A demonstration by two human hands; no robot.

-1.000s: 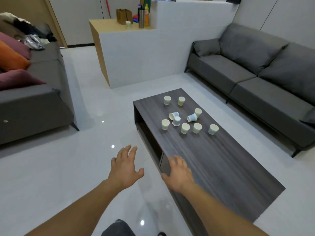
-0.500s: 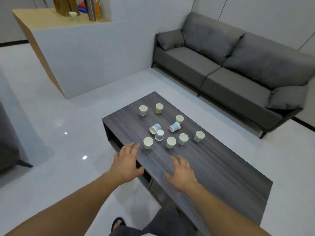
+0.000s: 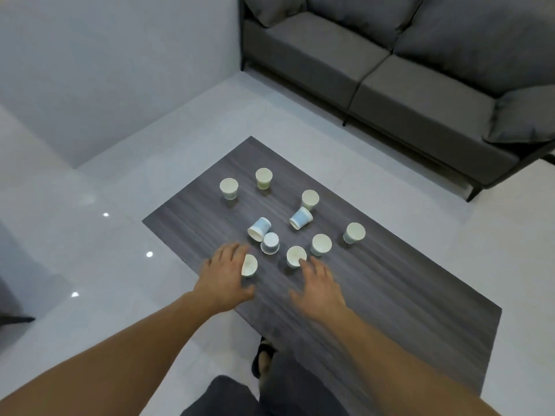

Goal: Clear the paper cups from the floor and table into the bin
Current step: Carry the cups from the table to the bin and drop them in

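Several small paper cups stand or lie on a dark wood coffee table (image 3: pixel 390 295). Most are upright, two blue ones (image 3: pixel 259 229) (image 3: pixel 301 218) lie on their sides, and one (image 3: pixel 270 243) is upside down. My left hand (image 3: pixel 223 273) hovers with spread fingers over the nearest upright cup (image 3: pixel 250 265), partly covering it. My right hand (image 3: pixel 319 285) is open, its fingertips at the rim of another upright cup (image 3: pixel 295 256). Neither hand holds anything. No bin is in view.
A grey sofa (image 3: pixel 420 85) runs along the far right, with a strip of white floor between it and the table. A white partition wall (image 3: pixel 120 70) stands at the back left. My foot in a sandal (image 3: pixel 262 357) is by the table's near edge.
I have stepped closer and now look down at the table. Both hands moved forward over the table to the two nearest cups.
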